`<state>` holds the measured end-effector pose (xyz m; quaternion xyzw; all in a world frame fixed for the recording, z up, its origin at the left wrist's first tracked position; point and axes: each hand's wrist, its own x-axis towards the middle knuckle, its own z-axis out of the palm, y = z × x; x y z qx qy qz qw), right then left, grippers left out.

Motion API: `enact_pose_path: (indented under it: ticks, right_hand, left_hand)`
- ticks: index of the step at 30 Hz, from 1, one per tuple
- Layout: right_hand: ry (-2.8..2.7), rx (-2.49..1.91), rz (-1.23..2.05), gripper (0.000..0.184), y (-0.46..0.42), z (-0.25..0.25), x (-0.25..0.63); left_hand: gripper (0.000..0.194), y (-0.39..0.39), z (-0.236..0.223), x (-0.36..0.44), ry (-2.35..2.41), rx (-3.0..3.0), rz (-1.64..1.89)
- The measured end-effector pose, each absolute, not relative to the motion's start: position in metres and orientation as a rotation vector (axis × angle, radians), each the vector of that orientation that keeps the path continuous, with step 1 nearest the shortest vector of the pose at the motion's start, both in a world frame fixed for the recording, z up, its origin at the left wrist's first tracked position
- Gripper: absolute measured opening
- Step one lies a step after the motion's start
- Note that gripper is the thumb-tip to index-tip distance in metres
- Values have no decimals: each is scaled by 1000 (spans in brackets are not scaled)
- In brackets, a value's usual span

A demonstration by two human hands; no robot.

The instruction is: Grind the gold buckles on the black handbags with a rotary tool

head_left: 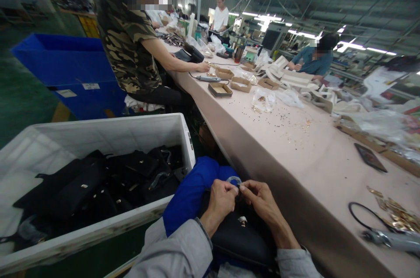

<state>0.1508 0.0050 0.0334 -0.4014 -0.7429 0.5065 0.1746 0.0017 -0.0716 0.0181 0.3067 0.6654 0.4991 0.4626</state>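
Observation:
A black bag [241,238] with a small shiny metal clasp [243,221] rests on my lap, over blue cloth [193,195]. Above it a small curved handle [234,179], seemingly wrapped in clear plastic, arches up between my fingers. My left hand [221,201] pinches near its left end, thumb and forefinger pressed together. From the other side my right hand [260,201] pinches by its right end. The fingertips nearly meet, and whatever small part lies between them is hidden.
A white bin [98,122] of black bags stands at left, a blue bin [75,81] behind it. On the table [278,151] lie gold metal parts [398,214], an electric screwdriver [390,239], a phone-like slab [370,157] and cardboard trays [220,90]. A person in camouflage [124,37] sits ahead.

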Motion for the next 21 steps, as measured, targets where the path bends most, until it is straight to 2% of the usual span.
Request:
enact_pose_path:
  ticks: [4,10,21]
  right_hand:
    - [-2114,-1144,1400,43,7,28,153]
    - [-2118,-1166,1362,35,7,27,147]
    - [-2099,-1353,1281,21,-1,29,132]
  left_hand:
    - [31,-72,12,2,1565,726,1241]
    - [19,-72,6,0,1542,676,1246]
    - [23,-73,9,-4,1731,753,1183]
